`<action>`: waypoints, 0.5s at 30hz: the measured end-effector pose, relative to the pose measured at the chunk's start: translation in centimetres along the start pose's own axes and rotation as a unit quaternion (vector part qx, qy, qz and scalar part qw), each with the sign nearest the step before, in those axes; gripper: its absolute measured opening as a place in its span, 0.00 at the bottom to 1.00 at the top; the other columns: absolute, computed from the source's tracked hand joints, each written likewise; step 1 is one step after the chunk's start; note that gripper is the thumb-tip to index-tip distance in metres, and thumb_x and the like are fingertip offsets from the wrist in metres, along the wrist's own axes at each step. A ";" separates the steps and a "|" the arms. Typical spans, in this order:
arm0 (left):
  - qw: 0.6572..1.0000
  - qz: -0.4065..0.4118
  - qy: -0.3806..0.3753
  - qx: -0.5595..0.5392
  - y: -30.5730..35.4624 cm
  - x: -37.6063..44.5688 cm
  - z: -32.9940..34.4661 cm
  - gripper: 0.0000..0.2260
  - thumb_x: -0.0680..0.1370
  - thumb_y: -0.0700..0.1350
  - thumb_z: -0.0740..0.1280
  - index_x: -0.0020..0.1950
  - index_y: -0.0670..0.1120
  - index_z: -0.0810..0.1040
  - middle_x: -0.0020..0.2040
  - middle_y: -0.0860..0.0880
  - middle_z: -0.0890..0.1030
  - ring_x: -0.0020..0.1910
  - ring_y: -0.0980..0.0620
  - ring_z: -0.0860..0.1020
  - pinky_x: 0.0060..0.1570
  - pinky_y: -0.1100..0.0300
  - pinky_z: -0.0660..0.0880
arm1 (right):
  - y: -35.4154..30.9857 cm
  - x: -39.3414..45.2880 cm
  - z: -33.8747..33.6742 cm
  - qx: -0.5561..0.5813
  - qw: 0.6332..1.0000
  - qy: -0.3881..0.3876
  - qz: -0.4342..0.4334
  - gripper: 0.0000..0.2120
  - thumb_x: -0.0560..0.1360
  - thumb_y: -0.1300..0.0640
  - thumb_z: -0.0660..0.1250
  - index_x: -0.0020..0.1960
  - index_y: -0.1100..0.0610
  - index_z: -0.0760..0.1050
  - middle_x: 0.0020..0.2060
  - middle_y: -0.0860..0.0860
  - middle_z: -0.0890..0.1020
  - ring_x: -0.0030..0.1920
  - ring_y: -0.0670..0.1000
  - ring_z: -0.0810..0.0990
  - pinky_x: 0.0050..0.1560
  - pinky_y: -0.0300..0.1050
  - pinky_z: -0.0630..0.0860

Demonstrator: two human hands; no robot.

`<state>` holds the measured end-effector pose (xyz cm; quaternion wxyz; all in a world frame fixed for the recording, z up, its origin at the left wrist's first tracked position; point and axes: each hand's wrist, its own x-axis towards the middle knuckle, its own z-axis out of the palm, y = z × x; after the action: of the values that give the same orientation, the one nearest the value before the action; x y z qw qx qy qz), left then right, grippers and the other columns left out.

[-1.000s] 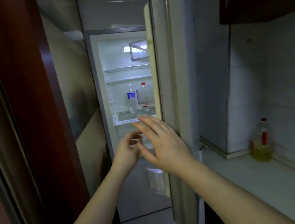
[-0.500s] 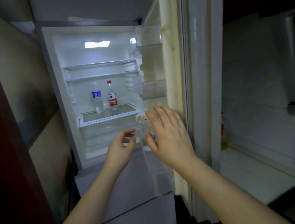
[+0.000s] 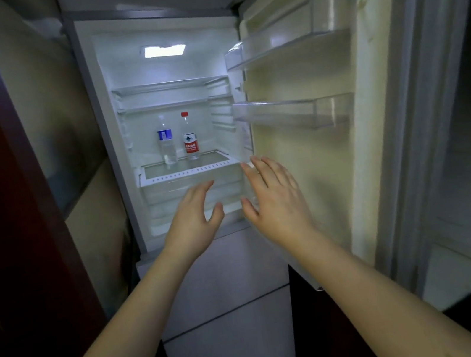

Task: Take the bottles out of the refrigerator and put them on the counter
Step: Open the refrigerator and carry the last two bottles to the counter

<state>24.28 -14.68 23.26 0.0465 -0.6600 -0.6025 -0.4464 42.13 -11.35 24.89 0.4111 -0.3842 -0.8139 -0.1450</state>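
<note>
The refrigerator [image 3: 115, 136] stands open with its light on. Two clear water bottles stand upright side by side on the glass shelf [image 3: 189, 172]: a blue-labelled bottle [image 3: 166, 141] on the left and a red-capped, red-labelled bottle [image 3: 189, 137] on the right. My left hand [image 3: 194, 219] and my right hand [image 3: 275, 199] are both raised in front of the drawer below that shelf, fingers spread and holding nothing. Both hands are short of the bottles and touch neither.
The open door [image 3: 319, 164] swings to the right with two see-through door bins [image 3: 295, 112]. A dark red wooden frame [image 3: 11, 184] borders the left. Closed lower drawers [image 3: 221, 289] sit beneath my arms. The counter [image 3: 462, 274] lies at the lower right, beyond the door.
The view has closed in on the refrigerator and the door now stands wider. Both hands have risen toward the shelf, and my left hand's fingers have uncurled.
</note>
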 end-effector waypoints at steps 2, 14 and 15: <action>0.999 0.006 -0.003 0.037 -0.4 -0.2 -0.8 0.25 0.80 0.48 0.65 0.76 0.46 0.65 0.74 0.47 0.67 0.72 0.49 0.66 0.68 0.59 0.61 | -0.5 0.5 0.9 0.007 1.000 -0.018 -0.003 0.31 0.77 0.52 0.65 0.77 0.58 0.61 0.76 0.57 0.64 0.77 0.57 0.59 0.77 0.51 0.52; 0.977 -0.055 -0.010 0.206 -4.8 3.4 -0.4 0.33 0.79 0.56 0.62 0.79 0.45 0.54 0.78 0.46 0.59 0.77 0.46 0.58 0.72 0.45 0.61 | -0.6 5.0 8.0 0.073 0.997 -0.034 -0.006 0.31 0.77 0.52 0.66 0.77 0.57 0.62 0.76 0.56 0.64 0.77 0.57 0.60 0.76 0.52 0.54; 0.973 -0.058 -0.016 0.222 -5.3 4.1 0.3 0.34 0.79 0.57 0.62 0.79 0.45 0.53 0.78 0.46 0.59 0.77 0.46 0.57 0.72 0.45 0.61 | -0.3 5.6 8.7 0.078 0.996 -0.031 -0.005 0.31 0.77 0.52 0.66 0.77 0.57 0.62 0.76 0.56 0.65 0.77 0.57 0.60 0.76 0.52 0.54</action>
<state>19.47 -9.98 23.21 0.1560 -0.6045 -0.7243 -0.2925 35.03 -3.92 23.85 0.4135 -0.3514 -0.8370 -0.0705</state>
